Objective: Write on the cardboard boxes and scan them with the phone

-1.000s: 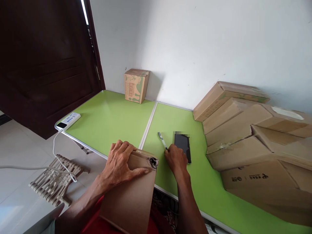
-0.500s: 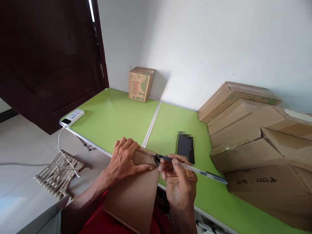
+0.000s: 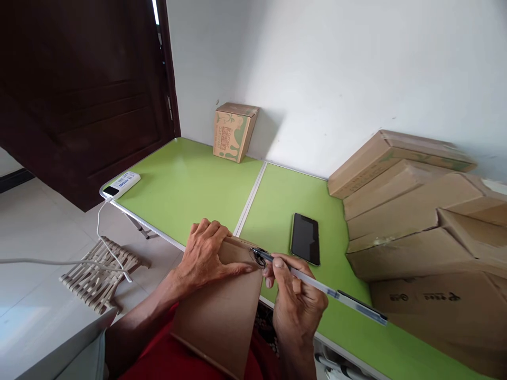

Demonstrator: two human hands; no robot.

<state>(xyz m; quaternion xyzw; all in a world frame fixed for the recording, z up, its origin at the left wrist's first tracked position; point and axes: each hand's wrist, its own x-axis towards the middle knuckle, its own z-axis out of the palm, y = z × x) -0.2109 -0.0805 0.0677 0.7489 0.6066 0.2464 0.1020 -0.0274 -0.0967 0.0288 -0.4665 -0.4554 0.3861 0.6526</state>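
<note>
- our right grip (image 3: 297,301) now holds the pen (image 3: 317,283), which earlier lay on the tabletop (image 3: 190,182)
- it now reaches a dark patch (image 3: 259,261) on the box (image 3: 222,311)
- our left grip (image 3: 206,253) still clasps that box

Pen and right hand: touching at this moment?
Touching. The head view shows the pen held in the right hand, the thumb lying across its barrel.

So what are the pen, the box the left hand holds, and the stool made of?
Pen: probably plastic, its barrel cloudy and see-through.
Box: looks like cardboard, with a dull, plain brown face.
Stool: pale woven bands, matt; perhaps fabric or plastic straps, I can't tell which.
</note>
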